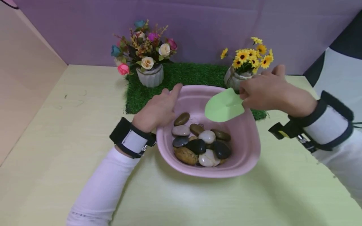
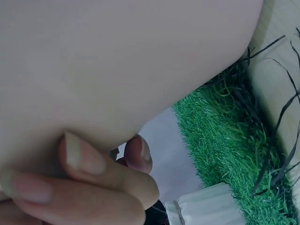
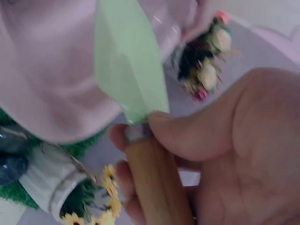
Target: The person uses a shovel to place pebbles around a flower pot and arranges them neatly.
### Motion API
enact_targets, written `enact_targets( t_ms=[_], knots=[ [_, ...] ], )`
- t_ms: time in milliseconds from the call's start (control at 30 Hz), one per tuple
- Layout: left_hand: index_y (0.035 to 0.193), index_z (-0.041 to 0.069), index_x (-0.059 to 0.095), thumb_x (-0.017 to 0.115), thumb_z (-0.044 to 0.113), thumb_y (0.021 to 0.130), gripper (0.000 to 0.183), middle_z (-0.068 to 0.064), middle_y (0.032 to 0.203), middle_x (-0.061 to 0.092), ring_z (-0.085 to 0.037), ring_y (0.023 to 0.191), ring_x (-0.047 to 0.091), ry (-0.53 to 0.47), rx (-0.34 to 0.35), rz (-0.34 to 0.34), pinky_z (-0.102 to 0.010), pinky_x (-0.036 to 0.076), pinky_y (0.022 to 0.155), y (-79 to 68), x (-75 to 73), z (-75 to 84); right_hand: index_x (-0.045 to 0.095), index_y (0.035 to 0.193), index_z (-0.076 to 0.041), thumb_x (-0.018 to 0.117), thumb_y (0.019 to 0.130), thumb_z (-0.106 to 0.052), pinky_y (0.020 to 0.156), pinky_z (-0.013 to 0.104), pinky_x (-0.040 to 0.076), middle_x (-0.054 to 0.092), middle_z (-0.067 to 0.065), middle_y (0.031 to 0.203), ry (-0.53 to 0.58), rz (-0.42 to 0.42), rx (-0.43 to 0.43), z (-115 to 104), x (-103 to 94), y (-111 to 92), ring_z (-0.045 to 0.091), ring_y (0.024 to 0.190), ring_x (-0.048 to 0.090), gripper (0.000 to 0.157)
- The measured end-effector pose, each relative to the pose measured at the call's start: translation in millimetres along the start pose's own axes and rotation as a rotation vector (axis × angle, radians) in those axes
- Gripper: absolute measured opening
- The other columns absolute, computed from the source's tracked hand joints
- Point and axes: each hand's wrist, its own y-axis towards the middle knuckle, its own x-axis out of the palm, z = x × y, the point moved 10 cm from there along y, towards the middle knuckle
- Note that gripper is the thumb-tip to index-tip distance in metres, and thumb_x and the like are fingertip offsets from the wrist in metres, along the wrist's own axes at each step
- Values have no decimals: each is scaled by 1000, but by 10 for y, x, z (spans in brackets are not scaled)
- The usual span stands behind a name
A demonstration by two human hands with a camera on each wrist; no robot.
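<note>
A pink plastic basin (image 1: pixel 251 147) has several smooth stones (image 1: pixel 207 136) in brown, white and black gathered toward its near side. My left hand (image 1: pixel 158 108) grips the basin's left rim. In the left wrist view its fingers (image 2: pixel 93 192) curl against the basin's pale outer wall (image 2: pixel 117 61). Over the basin's far right part, my right hand (image 1: pixel 266 92) holds a small garden trowel with a light green blade (image 1: pixel 224 105). The right wrist view shows its wooden handle (image 3: pixel 157 183) wrapped by the fingers, with the thumb near the metal collar. The blade carries nothing.
Behind the basin lies an artificial grass mat (image 1: pixel 195 73). On it stand a pot of mixed artificial flowers (image 1: pixel 150 75) at left and a pot of yellow flowers (image 1: pixel 233 78) at right. Dark stones (image 3: pixel 11 164) show by the right pot. A purple backdrop (image 1: pixel 203 34) hangs behind.
</note>
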Motion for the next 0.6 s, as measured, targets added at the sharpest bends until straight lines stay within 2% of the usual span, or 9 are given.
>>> enact_targets(
  t_ms=[167,367,500,600],
  knots=[
    [159,23,5,54,15,99,79,-23,143,41,-33,99,61,1,-10,-3,-40,54,76,-4,4,1,62,90,-15,46,97,-23,82,52,18,52,8,83,-17,117,-8,-204,7,-2,33,83,38,19],
    [159,23,5,55,15,98,80,-23,143,41,-33,100,60,5,-13,-5,-40,54,78,0,3,8,67,96,-11,60,85,-19,88,57,23,53,14,84,-95,224,-17,-288,5,-37,37,85,40,15],
    [159,23,4,55,16,98,80,-23,143,41,-34,102,60,8,-13,-6,-41,54,79,3,-1,3,69,102,-10,63,82,-16,86,55,23,50,16,82,-198,265,-79,-382,46,-75,38,84,36,22],
    [159,23,5,56,17,98,80,-22,143,41,-34,103,60,9,-14,-5,-42,54,80,4,-4,-1,68,98,-10,66,81,-15,85,54,24,51,16,83,-268,285,-147,-466,90,-87,38,86,37,18]
  ],
)
